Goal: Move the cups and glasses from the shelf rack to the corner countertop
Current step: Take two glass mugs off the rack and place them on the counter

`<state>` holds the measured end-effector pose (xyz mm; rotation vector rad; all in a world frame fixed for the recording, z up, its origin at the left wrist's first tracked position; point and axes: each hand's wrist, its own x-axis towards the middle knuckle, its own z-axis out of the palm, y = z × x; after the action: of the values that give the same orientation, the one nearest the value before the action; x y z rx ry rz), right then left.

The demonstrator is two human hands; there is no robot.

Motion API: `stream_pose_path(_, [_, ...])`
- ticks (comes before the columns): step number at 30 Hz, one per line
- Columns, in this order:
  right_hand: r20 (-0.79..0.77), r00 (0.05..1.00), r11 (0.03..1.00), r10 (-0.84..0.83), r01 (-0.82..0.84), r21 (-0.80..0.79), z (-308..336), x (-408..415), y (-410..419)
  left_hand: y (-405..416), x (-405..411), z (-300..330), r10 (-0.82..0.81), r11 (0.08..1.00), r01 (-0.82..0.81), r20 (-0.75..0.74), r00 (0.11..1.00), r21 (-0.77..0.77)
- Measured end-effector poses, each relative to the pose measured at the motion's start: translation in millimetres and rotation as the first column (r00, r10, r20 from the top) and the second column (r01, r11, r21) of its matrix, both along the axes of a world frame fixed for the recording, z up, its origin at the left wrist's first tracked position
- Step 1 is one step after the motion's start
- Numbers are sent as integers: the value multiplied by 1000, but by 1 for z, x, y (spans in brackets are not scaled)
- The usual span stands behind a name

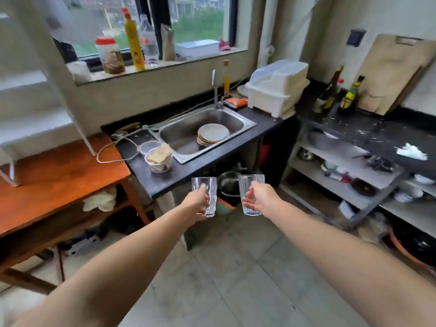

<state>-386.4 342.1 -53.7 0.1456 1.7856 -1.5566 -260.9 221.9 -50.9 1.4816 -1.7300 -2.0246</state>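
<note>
The left hand [197,201] was closed around a patterned glass [204,196] and the right hand [259,198] around a plain glass [250,197], both upright, held side by side but apart above the tiled floor. Ahead stood the dark counter [188,172] with its steel sink [203,135] holding stacked plates [213,134], two plastic containers [157,156] beside the basin. The corner countertop [372,131] lay right, carrying bottles [339,95] and a leaning cutting board [391,74], with a white dish rack [277,87] between sink and corner.
</note>
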Motion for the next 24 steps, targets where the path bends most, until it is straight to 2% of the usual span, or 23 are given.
stream_pose_path(4, [-3, 992, 990, -124, 124, 66, -14, -45, 113, 93, -66, -25, -187, 978, 186, 2, 982, 93])
stream_pose_path(7, [9, 968, 963, -250, 248, 105, -20, -69, 189, 159, -111, -35, -324, 942, 320, 35, 945, 98])
stream_pose_path(13, [6, 858, 855, -514, 512, 81, -26, -115, 316, 269, -194, -39, -593, 804, 580, 113, 797, 135])
stream_pose_path(18, [39, 745, 745, -666, 661, 91, -29, -153, 389, 333, -265, -38, -704, 710, 696, 148, 695, 110])
stream_pose_path(24, [66, 611, 614, -789, 787, 60, -36, -239, 450, 389, -382, -45, -809, 588, 789, 111, 577, 177])
